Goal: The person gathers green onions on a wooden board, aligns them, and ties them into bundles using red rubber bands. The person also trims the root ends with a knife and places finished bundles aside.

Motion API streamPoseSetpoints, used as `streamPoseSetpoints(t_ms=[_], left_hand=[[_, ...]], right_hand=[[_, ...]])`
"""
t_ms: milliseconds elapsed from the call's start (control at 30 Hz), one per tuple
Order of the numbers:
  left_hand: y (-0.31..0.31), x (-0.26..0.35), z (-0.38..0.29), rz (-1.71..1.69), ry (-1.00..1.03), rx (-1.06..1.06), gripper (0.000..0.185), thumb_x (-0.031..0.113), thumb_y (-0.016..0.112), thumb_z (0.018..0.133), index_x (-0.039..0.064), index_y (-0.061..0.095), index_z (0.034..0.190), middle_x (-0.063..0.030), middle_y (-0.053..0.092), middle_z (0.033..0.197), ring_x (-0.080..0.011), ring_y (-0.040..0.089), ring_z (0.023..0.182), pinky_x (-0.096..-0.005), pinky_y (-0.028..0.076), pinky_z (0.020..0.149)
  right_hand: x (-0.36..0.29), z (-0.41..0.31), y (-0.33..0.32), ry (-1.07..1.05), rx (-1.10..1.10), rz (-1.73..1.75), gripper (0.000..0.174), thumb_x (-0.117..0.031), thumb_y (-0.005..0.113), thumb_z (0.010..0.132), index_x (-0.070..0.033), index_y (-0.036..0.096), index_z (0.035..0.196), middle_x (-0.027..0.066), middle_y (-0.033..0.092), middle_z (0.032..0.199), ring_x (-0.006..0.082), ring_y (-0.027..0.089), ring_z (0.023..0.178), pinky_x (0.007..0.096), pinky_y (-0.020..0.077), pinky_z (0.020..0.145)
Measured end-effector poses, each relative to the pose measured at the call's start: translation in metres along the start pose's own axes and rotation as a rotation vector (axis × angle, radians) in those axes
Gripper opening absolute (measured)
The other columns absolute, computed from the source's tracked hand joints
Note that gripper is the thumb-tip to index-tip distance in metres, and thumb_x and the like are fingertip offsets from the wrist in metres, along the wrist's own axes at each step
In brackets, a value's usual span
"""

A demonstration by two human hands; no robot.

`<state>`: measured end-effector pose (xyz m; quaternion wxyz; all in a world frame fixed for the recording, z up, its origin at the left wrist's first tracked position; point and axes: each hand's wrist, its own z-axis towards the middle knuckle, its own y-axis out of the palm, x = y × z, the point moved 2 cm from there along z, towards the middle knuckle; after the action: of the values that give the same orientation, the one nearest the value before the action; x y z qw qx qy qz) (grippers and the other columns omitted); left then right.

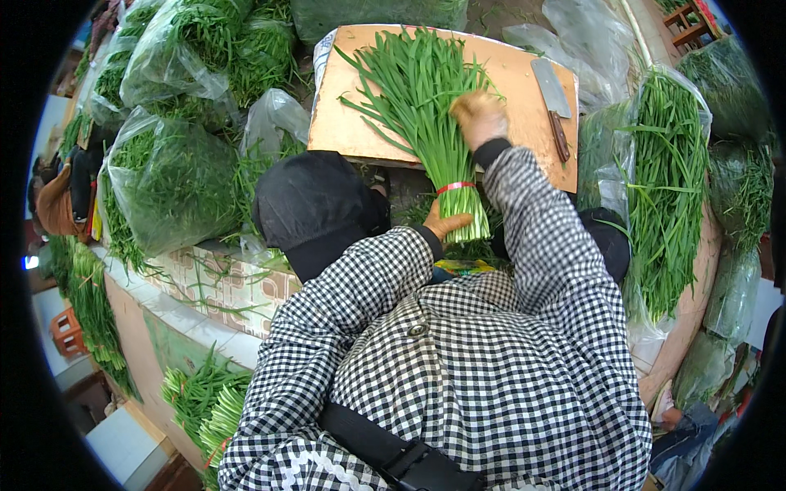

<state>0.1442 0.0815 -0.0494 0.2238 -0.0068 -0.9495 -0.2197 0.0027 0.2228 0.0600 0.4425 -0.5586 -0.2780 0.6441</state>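
A large bunch of long, flat green leaves, apparently garlic chives (424,104), lies with its leaf tips fanned over a wooden board (368,136). A red band (455,188) circles its pale stems, which jut past the board's near edge. My left hand (447,222) holds the bunch at the stem end, below the band, with the thumb across the stems. Beside the leaves, over the board, my right hand (480,118) is blurred by motion; its fingers cannot be made out. A cleaver with a wooden handle (555,107) lies on the board to the right.
Plastic bags of greens (169,178) stand at the left, and an open bag of long leaves (668,190) at the right. More banded bunches (215,411) lie at the lower left. A tiled ledge (215,288) runs along the left. My knees flank the board's near side.
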Motion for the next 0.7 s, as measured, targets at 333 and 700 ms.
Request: streamPoseSetpoints(t_ms=[333,700], left_hand=[[0.003,0.002,-0.024,-0.746,0.010,-0.736,0.060,0.015,0.075,0.077,0.004,0.046,0.128,-0.0149,0.052,0.129,-0.0289,0.051,0.119,-0.0486,0.036,0.106],[-0.012,-0.025,0.004,-0.095,0.072,-0.252,0.097,0.055,0.079,0.059,0.011,0.036,0.135,-0.0092,0.044,0.136,-0.0268,0.041,0.125,-0.0470,0.031,0.108]], right_hand=[[0.117,-0.015,-0.064,0.359,-0.534,-0.110,0.052,-0.051,0.057,0.084,-0.004,0.060,0.108,0.0176,0.067,0.088,0.0243,0.066,0.076,0.0372,0.0511,0.064],[0.043,-0.123,-0.001,0.649,-0.196,1.164,0.037,-0.015,0.053,0.090,0.002,0.047,0.122,0.0148,0.051,0.121,0.0225,0.055,0.100,0.0325,0.0446,0.090]])
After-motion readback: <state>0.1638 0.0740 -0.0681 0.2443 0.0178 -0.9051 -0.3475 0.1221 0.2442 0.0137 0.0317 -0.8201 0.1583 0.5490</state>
